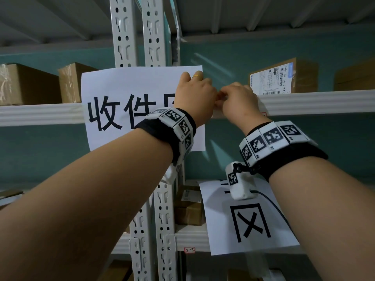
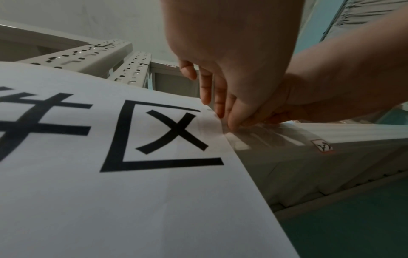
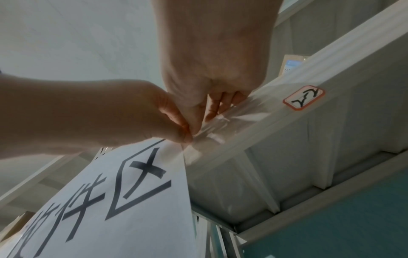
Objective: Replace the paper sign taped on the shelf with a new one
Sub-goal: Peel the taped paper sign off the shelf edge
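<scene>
the paper sign (image 1: 129, 102) hangs on the shelf beam (image 1: 316, 101), its right edge held by clear tape (image 3: 223, 120). left hand (image 1: 194, 92) and right hand (image 1: 236, 98) both pinch the tape there. peel slowly along the beam, bracing the paper against tearing.

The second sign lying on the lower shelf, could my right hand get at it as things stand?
Probably not yet: the right hand is pinching clear tape above; the second sign lies uncovered below.
</scene>
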A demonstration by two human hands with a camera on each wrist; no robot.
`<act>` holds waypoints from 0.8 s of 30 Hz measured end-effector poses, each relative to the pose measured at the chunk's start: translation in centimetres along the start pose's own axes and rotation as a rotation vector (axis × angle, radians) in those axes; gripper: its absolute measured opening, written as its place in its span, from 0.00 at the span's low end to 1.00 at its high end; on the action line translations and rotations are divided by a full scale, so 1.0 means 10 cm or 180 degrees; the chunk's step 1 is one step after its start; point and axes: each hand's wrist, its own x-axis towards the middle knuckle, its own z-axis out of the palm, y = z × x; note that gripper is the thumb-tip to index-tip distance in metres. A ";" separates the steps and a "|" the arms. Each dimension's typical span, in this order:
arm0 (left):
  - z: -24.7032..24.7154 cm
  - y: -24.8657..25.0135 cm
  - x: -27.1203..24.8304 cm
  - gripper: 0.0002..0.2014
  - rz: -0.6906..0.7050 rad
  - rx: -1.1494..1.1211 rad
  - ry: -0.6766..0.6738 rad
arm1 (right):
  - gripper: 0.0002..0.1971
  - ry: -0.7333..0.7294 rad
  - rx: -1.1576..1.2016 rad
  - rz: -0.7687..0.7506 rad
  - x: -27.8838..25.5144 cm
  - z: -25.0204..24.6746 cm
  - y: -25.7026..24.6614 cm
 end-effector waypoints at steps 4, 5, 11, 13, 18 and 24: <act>0.01 0.00 0.02 0.11 -0.0061 0.0023 -0.0077 | 0.11 -0.0092 0.0035 0.0005 0.03 -0.04 0.01; 0.01 0.00 0.02 0.11 -0.0087 0.0014 -0.0096 | 0.11 -0.0105 0.0034 -0.0007 0.03 -0.03 0.02; 0.02 0.00 0.04 0.12 -0.0106 -0.0070 -0.0183 | 0.10 0.0022 0.0155 0.0030 0.04 -0.02 0.03; 0.04 -0.01 0.04 0.13 -0.0113 -0.0107 -0.0184 | 0.11 -0.0080 0.0106 -0.0003 0.06 -0.03 0.04; 0.04 -0.01 0.05 0.11 -0.0134 -0.0112 -0.0203 | 0.12 -0.0133 0.0040 -0.0079 0.06 -0.03 0.06; 0.05 0.00 0.04 0.12 -0.0190 -0.0166 -0.0224 | 0.12 -0.0054 0.0007 -0.0112 0.05 -0.02 0.07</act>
